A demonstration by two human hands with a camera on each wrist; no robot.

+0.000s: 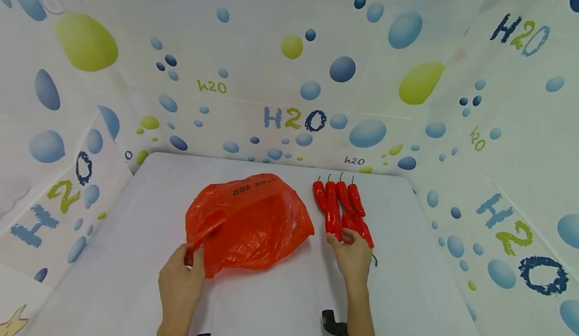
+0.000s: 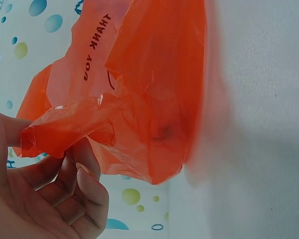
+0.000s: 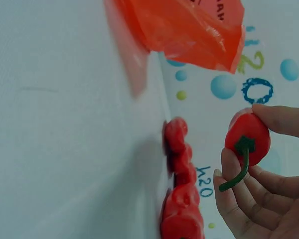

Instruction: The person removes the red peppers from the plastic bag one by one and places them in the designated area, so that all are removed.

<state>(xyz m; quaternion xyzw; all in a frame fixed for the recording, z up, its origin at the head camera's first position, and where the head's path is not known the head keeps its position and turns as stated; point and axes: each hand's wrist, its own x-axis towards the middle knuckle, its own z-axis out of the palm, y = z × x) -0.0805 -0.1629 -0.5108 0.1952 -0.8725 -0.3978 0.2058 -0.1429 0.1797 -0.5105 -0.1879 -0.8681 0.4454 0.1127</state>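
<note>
On the left, my left hand [image 1: 181,281] pinches the edge of a thin red plastic bag [image 1: 253,240] between thumb and fingers. The bag is puffed out, with THANK YOU printed on it; a fold of its film [image 2: 65,124] stands up from the grip. My right hand [image 1: 356,259] holds a glossy red chili pepper [image 3: 249,134] near its stem end, thumb on one side and fingers on the other. The green stem [image 3: 245,162] hooks out toward the wrist camera. Behind and beside that hand, several more red chili peppers [image 1: 356,200] lie grouped on the white table.
The white table [image 1: 407,285] ends at a back edge against a sheet [image 1: 253,39] printed with blue and green drops and H2O lettering. More printed sheet [image 1: 520,150] rises along the right side. A dark wrist-worn part [image 1: 333,323] shows beside my right forearm.
</note>
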